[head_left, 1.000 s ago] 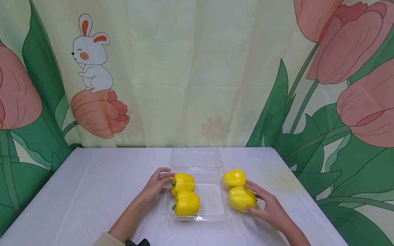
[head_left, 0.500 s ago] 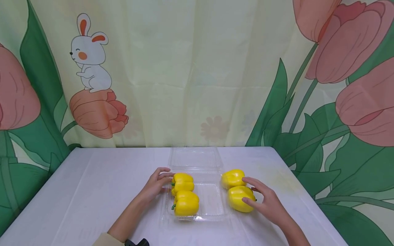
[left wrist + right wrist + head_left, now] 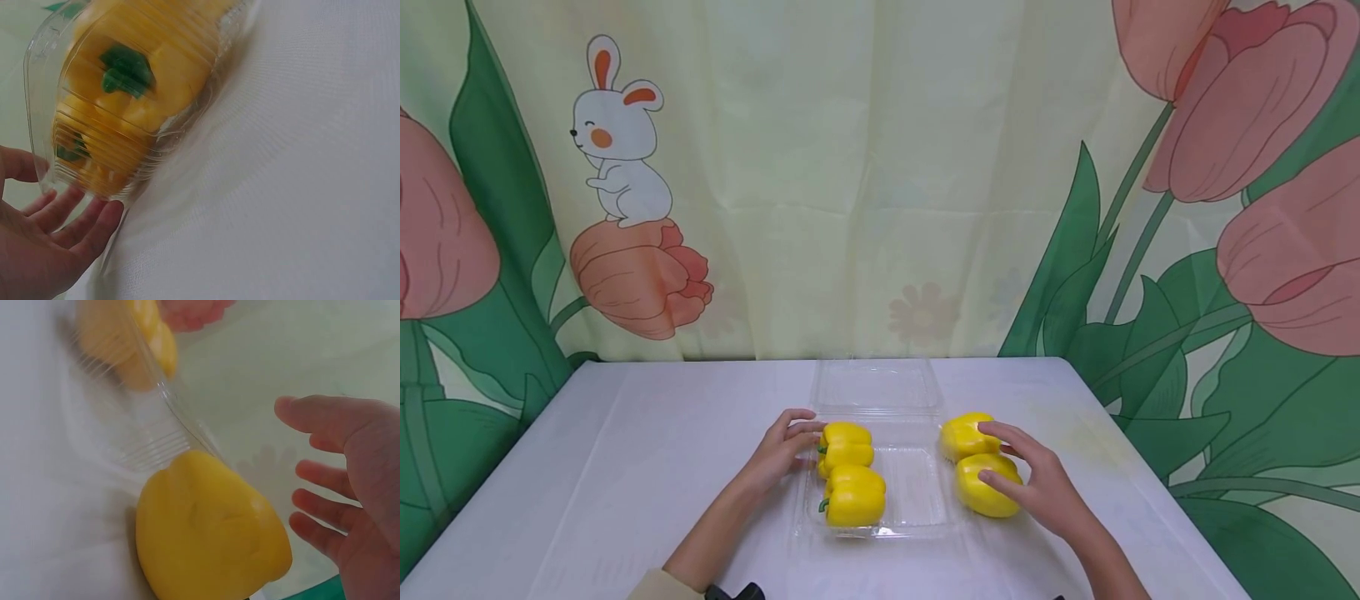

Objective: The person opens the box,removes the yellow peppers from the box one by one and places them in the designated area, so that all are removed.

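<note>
Two yellow bell peppers lie in the left half of a clear plastic clamshell container (image 3: 917, 487): a far one (image 3: 847, 446) and a near one (image 3: 857, 497), green stems pointing left. My left hand (image 3: 778, 450) rests against the container's left wall; in the left wrist view its extended fingers (image 3: 94, 234) touch the plastic. Right of the container, two more bell peppers, one farther (image 3: 958, 437) and one nearer (image 3: 985, 502), lie on the table. Above these my right hand (image 3: 1041, 479) hovers with fingers and thumb apart, nothing between them; a gap separates it from a pepper (image 3: 206, 531) in the right wrist view.
The container's hinged lid (image 3: 876, 387) lies open toward the table's back edge. A white cloth covers the table (image 3: 662, 467). Behind it hangs a curtain (image 3: 865, 208) printed with tulips and a rabbit.
My right hand has left the nearer loose pepper's right side and shifted left and slightly away from me, over both loose peppers. The left hand, container and peppers stay put.
</note>
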Motion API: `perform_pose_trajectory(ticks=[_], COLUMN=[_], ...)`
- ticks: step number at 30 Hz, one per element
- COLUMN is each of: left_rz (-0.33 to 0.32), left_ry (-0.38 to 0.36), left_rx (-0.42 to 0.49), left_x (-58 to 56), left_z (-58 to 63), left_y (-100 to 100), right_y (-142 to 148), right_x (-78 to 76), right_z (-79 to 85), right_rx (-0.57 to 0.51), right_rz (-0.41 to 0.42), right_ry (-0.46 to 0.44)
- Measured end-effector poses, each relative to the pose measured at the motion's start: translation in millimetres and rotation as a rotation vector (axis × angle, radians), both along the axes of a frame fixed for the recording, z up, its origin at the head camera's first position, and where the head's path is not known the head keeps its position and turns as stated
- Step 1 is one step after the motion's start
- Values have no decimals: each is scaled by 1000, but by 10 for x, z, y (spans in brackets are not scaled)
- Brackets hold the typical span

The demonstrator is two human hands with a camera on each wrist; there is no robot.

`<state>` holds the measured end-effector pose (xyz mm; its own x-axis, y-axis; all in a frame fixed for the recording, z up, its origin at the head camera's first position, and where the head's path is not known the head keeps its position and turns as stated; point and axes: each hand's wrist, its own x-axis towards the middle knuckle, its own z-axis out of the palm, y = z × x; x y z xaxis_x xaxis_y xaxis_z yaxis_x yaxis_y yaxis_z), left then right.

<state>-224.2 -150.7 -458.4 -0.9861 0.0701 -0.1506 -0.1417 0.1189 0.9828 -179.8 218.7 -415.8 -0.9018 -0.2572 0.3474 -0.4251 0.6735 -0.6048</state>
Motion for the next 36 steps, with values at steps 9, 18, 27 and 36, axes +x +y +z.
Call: perform_pose_trajectory(ticks=[9,18,27,36], left_rz=[6,2,-4,-5], left_ry=[4,-6,-3,5], left_rx=[13,-4,-3,8], left_x=[18,12,1,2], left_z=[3,-10,-10,-4], left_y=[3,-1,-8,3], right_y=[-87,-177,-239,-288], right_x=[5,-1,-8,1], right_z=[47,69,79,85], right_rx=[-31,-29,-39,-47], right_rz=[37,49,66,83], right_ry=[-41,-36,-59,-71])
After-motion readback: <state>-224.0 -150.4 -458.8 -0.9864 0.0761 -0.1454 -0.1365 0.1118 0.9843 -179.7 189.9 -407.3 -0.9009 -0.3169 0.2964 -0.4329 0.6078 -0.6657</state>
